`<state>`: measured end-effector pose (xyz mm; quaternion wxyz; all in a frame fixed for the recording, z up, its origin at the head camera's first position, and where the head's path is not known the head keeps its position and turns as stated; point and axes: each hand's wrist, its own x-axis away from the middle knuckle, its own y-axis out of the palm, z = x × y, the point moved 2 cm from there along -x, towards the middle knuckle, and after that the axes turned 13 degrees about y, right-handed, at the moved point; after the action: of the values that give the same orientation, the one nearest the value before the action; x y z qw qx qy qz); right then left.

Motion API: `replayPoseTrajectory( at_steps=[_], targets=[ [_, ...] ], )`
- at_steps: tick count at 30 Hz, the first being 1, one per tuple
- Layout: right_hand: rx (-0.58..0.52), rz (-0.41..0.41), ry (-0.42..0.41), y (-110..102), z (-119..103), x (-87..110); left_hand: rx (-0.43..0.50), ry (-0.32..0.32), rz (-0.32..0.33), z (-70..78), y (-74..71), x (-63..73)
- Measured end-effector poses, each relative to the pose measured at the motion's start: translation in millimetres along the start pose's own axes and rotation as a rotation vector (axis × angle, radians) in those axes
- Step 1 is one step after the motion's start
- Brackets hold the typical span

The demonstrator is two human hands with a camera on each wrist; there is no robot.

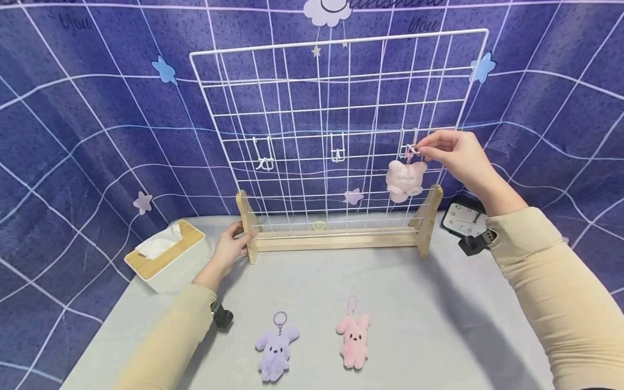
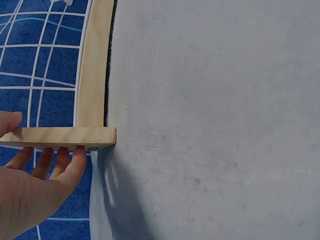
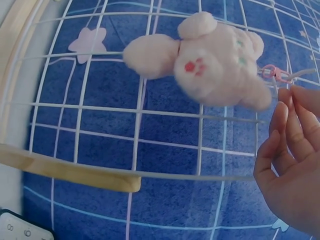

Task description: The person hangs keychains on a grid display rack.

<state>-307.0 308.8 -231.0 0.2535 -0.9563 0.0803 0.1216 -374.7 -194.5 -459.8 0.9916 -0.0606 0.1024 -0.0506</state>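
A white wire grid rack [image 1: 297, 111] stands upright in a wooden base [image 1: 336, 241]. My left hand [image 1: 233, 246] grips the base's left leg [image 2: 65, 135], thumb on one side and fingers on the other. At the right hook [image 1: 408, 145], my right hand [image 1: 455, 160] pinches with thumb and fingertips by the pink loop [image 3: 275, 74] of a pale pink plush keychain [image 1: 405, 181]. The plush hangs below the hook, in front of the grid; a red paw print shows on it in the right wrist view. Two more hooks, left [image 1: 265, 157] and middle [image 1: 337, 151], hang on the grid.
A purple plush keychain [image 1: 275, 352] and a pink bunny plush keychain [image 1: 355, 341] lie on the grey table [image 1: 390, 303]. A tissue box [image 1: 168, 254] stands left of the rack, a clock [image 1: 463, 219] right of it. A yellow ring [image 1: 319, 225] shows behind the grid.
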Motion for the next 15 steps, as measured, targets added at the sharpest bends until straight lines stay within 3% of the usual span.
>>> replayPoseTrajectory(
  at_steps=[5,15],
  targets=[
    [-0.006,-0.017,0.005,-2.4,6.5,5.7,-0.006,-0.003,-0.001,-0.8,-0.3,0.1],
    [-0.184,-0.109,-0.016,-6.7,21.8,20.5,0.001,-0.005,-0.002,-3.3,-3.0,-1.7]
  ],
)
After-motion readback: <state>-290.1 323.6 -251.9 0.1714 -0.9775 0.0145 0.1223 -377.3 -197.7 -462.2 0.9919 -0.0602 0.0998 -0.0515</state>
